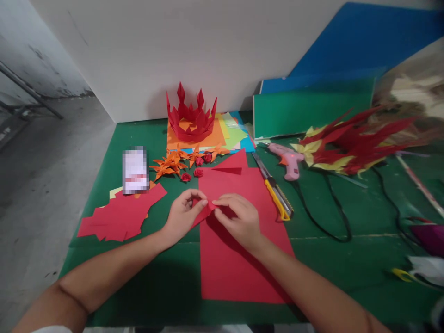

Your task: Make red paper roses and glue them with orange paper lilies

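Note:
Between my two hands is a small folded piece of red paper, pinched from both sides. My left hand grips its left part with thumb and forefinger, and my right hand pinches its right end. Both hands hover over a large red paper sheet lying flat on the green table. A folded red paper triangle rests at the sheet's top edge. Just beyond my left hand lie orange paper flowers and small red paper roses.
A red paper crown stands on coloured sheets at the back. Cut red pieces and a blurred-out phone-like object lie left. To the right are a yellow utility knife, a pink glue gun with black cord and red-yellow paper leaves.

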`<state>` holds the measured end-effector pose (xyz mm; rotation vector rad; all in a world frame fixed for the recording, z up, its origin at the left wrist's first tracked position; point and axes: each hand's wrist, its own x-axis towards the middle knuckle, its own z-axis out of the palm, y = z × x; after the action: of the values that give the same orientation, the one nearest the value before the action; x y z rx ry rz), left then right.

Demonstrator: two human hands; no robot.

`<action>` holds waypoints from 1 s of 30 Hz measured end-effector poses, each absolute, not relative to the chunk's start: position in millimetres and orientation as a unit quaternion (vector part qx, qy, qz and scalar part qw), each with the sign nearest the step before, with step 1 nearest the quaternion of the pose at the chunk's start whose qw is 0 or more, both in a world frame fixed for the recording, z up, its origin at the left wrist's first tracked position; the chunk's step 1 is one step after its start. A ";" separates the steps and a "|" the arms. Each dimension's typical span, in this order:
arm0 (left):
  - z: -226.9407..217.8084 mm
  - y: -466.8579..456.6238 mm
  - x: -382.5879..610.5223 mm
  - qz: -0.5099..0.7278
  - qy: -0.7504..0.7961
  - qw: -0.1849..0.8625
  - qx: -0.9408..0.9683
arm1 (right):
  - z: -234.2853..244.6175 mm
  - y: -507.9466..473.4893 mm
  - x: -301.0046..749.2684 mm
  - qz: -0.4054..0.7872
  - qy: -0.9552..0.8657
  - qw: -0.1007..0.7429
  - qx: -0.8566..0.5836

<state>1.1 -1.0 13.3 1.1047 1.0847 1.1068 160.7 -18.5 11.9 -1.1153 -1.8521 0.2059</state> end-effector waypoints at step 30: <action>16.3 -2.8 -3.2 0.417 0.484 0.589 0.495 | 15.5 -17.1 164.4 0.003 -0.819 0.406 -0.405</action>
<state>-3.2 -2.8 16.3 1.1519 1.1275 0.9702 164.4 -17.1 15.5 -1.0227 -2.0651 0.0073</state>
